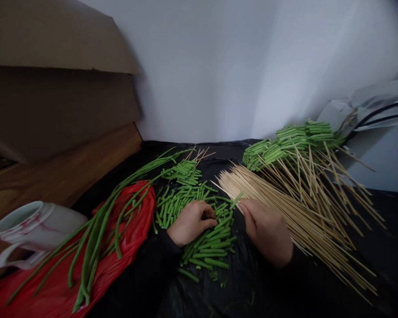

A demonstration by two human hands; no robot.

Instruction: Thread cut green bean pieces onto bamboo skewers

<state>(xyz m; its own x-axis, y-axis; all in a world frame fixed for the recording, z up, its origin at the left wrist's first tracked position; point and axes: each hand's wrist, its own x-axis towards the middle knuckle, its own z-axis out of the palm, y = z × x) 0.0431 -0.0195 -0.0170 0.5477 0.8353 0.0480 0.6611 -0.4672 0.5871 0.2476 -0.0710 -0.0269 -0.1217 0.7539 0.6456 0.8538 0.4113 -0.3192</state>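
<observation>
My left hand rests over a pile of cut green long-bean pieces, its thumb and forefinger curled almost together. Whatever lies between those fingertips is hidden. To the right, my right hand is closed in a pinch, with one bean piece jutting up at its fingertips. Whether a skewer is also in that grip cannot be made out. Beside and behind the right hand lies a fan of loose bamboo skewers. Farther back on the left is a small batch of bean pieces on skewers.
Whole long beans lie across a red plastic bag on the left. A white pitcher tilts beside it. Threaded bean skewers are stacked at the back right, near a pale box. Black plastic covers the surface; a cardboard box stands back left.
</observation>
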